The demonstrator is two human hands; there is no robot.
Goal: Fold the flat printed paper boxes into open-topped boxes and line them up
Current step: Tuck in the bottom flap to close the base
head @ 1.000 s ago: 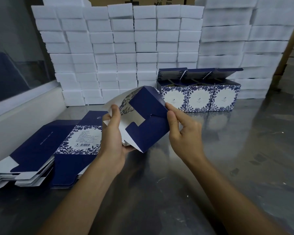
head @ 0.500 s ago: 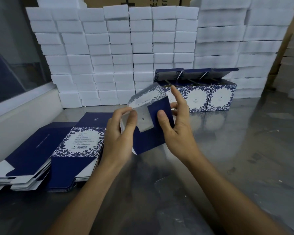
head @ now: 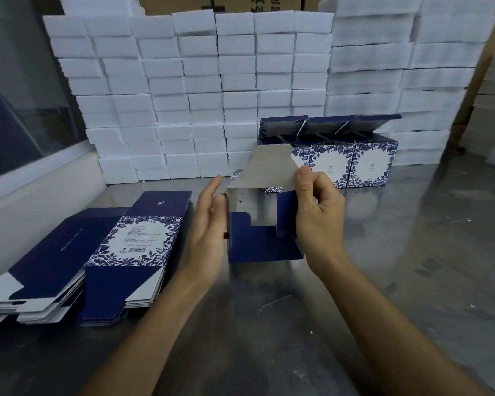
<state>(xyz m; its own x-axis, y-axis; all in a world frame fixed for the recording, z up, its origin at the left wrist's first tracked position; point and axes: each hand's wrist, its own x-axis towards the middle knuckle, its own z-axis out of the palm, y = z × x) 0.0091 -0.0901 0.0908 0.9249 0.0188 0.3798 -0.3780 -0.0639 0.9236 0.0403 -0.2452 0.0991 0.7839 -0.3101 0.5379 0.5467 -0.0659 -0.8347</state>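
Paperboard, thin and printed navy outside with a plain pale inside, makes up the box (head: 265, 224) now held between both hands just above the worktop (head: 412, 252).

1. Fingers. The right hand (head: 317, 215) has its thumb and curled fingers (head: 305, 178) pinched on the right edge of the raised pale flap, at the box's upper right corner. The left hand (head: 209, 224) lies with fingers straight and together, flat against the box's left wall, steadying it without curling round it.

2. Box. It is part-formed: side walls stand, and the flaps at the end facing the camera are not yet tucked.

3. Handling, as a judgement. The box should be very light and springy. Panels are stiff only along the scored creases and will dent or kink if squeezed mid-panel. The coated surface looks smooth, so a light pinch may slip. Take hold at corners and along fold lines; press flaps at the crease, not at the free edge.

4. Surroundings. 3 finished boxes (head: 332, 164) stand in a row at the back, touching side by side, lids up. 2 stacks of flat boxes (head: 120, 252) lie to the left. White foam blocks (head: 183, 95) are piled behind.
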